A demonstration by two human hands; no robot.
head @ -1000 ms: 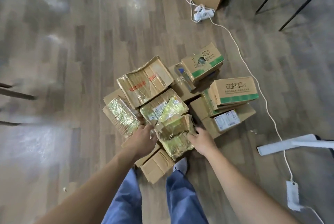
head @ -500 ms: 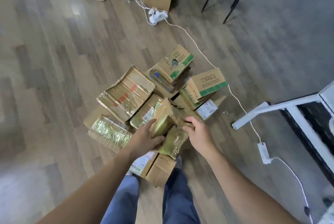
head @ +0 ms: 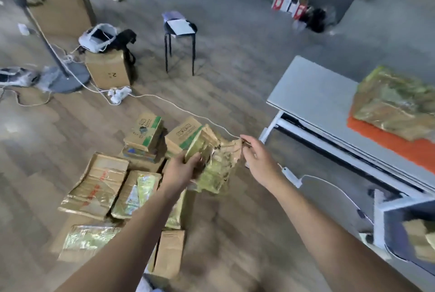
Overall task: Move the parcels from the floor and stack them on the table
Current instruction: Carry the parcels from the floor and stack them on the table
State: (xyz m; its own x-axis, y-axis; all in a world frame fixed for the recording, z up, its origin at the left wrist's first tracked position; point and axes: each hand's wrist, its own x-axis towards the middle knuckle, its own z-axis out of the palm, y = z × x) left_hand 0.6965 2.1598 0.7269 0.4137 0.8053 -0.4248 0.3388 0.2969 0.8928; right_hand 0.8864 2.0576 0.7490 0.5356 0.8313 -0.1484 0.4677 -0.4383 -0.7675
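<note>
Now the left hand point(head: 181, 170) grips a crumpled, tape-wrapped parcel point(head: 216, 169) by its left side, and the right hand point(head: 261, 162) pinches its torn right edge. The parcel is held in the air above the pile of cardboard parcels point(head: 98, 185) on the wooden floor point(head: 47, 141). To the right, another taped parcel point(head: 395, 105) lies on an orange mat point(head: 388, 141) on the grey tabletop point(head: 313, 94).

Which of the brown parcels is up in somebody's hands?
The crumpled, yellow-taped cardboard parcel: the left hand grips it and the right hand pinches its edge. The other parcels lie on the wooden floor or the grey table.
</note>
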